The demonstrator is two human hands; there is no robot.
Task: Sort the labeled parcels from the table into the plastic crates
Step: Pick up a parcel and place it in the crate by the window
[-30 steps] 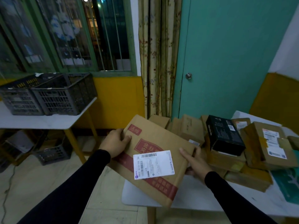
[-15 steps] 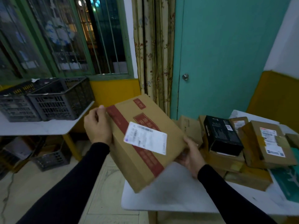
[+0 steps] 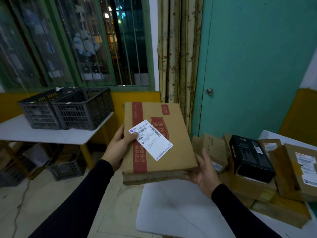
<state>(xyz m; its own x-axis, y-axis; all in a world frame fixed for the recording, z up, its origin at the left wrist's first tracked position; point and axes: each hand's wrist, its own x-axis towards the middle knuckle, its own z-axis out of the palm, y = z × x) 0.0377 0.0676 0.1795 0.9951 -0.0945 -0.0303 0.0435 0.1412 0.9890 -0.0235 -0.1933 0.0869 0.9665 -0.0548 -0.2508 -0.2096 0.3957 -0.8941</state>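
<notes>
Parcel first: a flat brown cardboard box with red tape stripes and a white shipping label (image 3: 158, 140) is held in the air between both hands, over the gap between the two tables, its long axis running away from the person toward the curtain and its labelled face turned up.

The left hand (image 3: 118, 146) grips the box's left edge, fingers underneath and thumb curled over the top so that it rests on the corner of the label. The right hand (image 3: 205, 172) cups the near right corner from below and from the side, fingers spread and bent around the edge.

Two dark grey slatted plastic crates (image 3: 68, 109) stand side by side on the white table with yellow legs (image 3: 51, 136), off to the left and farther away than the box. So the drop point lies to the left of the hands, and the left hand is the nearer one; by my judgement the coming carry turns on swinging the box leftward across that gap.

Other brown cardboard parcels (image 3: 295, 169) and a black rectangular box (image 3: 248, 155) are heaped on the white round-cornered table (image 3: 180, 212) at the right, unsorted.
</notes>
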